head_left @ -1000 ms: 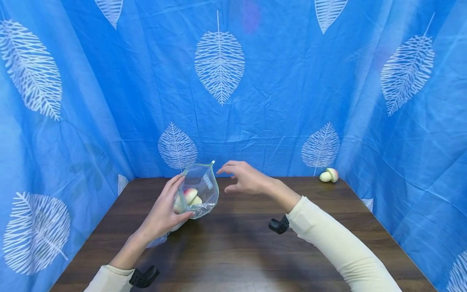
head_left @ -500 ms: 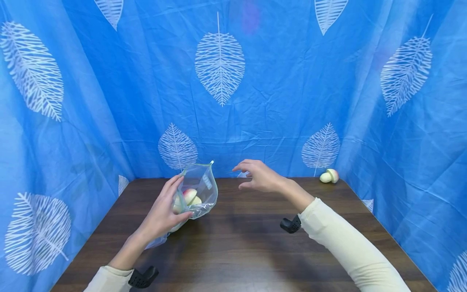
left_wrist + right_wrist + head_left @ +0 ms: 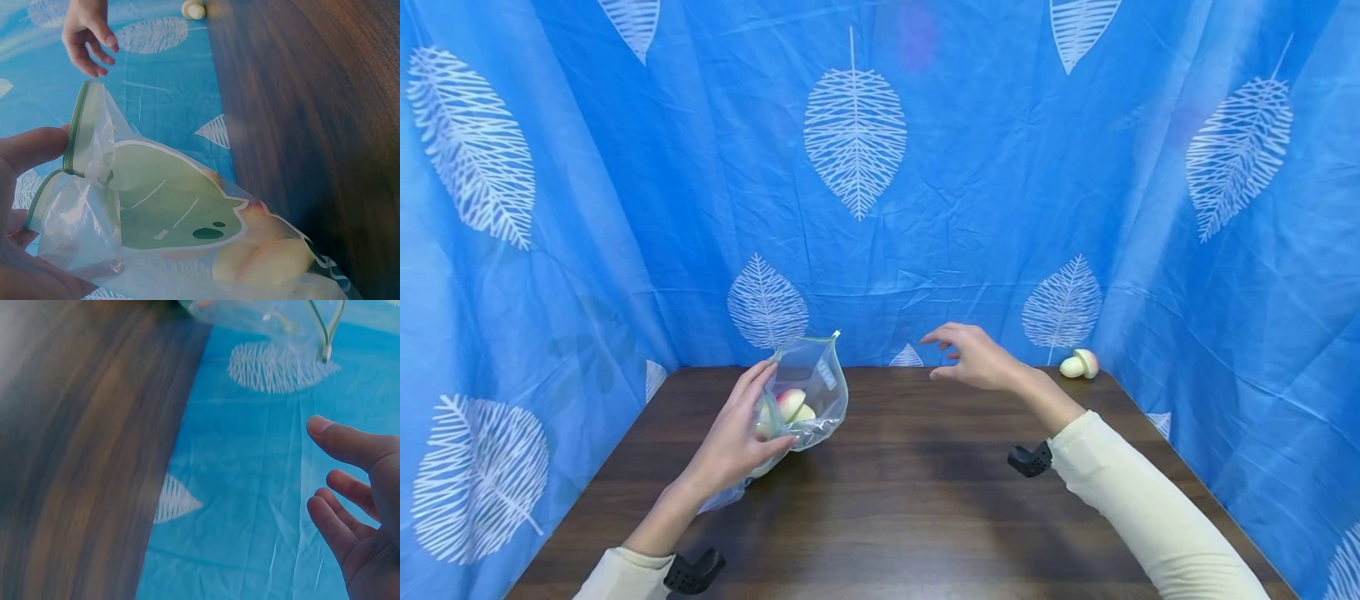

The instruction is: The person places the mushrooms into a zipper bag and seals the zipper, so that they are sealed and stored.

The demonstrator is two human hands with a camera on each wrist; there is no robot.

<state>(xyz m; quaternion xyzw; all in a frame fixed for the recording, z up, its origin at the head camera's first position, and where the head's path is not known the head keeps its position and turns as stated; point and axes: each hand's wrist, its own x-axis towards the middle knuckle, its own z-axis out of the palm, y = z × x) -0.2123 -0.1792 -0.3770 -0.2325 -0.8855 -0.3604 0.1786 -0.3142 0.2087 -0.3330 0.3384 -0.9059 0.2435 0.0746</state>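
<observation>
A clear zip-lock bag (image 3: 822, 379) stands at the left of the table with its mouth spread wide. My left hand (image 3: 737, 437) holds the bag by its near side, fingers and thumb at the rim. Inside lie several pale, pink-tinged pieces (image 3: 791, 403) that look like mushrooms. A green printed shape shows on the bag (image 3: 169, 194) in the left wrist view. My right hand (image 3: 977, 358) hovers above the far part of the table, holding nothing, its fingers loosely bent. Beyond it, a mushroom (image 3: 1079, 364) with a pink-and-cream cap lies in the far right corner.
The dark wooden table (image 3: 895, 517) reaches back to a blue curtain (image 3: 925, 208) with white leaf prints, which also hangs on both sides. A black wrist mount (image 3: 1030, 460) sits at the right sleeve, and another (image 3: 696, 572) at the left.
My right hand has moved rightward, away from the bag and nearer to the mushroom in the corner. The left hand and the bag have barely moved.
</observation>
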